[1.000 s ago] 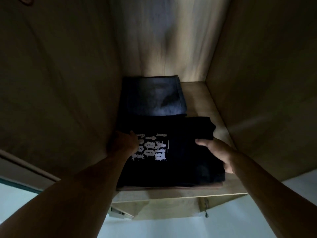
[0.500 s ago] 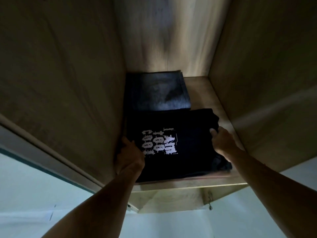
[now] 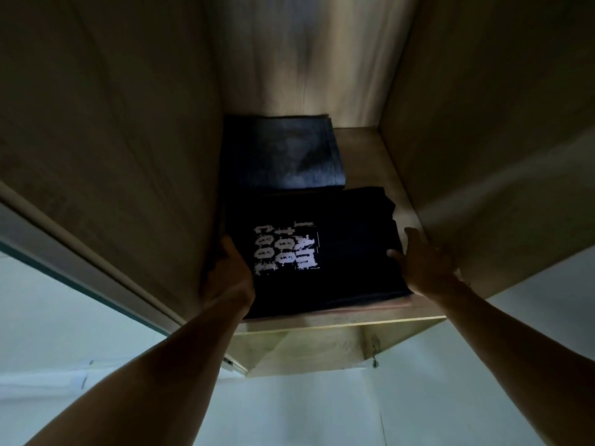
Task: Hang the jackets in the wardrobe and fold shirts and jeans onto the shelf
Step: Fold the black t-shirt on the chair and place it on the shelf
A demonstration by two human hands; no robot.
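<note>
A folded black shirt point(image 3: 347, 249) with white print lies at the front of the wooden wardrobe shelf point(image 3: 325, 320). Behind it sits a folded pair of dark blue jeans point(image 3: 286, 152), against the back wall. My left hand point(image 3: 228, 275) holds the shirt's left edge, thumb on top, with its fingers hidden between the shirt and the left wall. My right hand point(image 3: 421, 265) rests against the shirt's right edge; its thumb touches the top and its fingers lie straight along the side.
Wooden side walls point(image 3: 483, 123) close in on the shelf left and right. A strip of bare shelf point(image 3: 363, 159) runs to the right of the jeans. A small metal fitting point(image 3: 374, 349) hangs under the shelf front. A pale wall lies below.
My right hand has slid back along the shirt's right edge and its fingers have straightened. My left hand has stayed at the left edge. The shirt lies squarer on the shelf.
</note>
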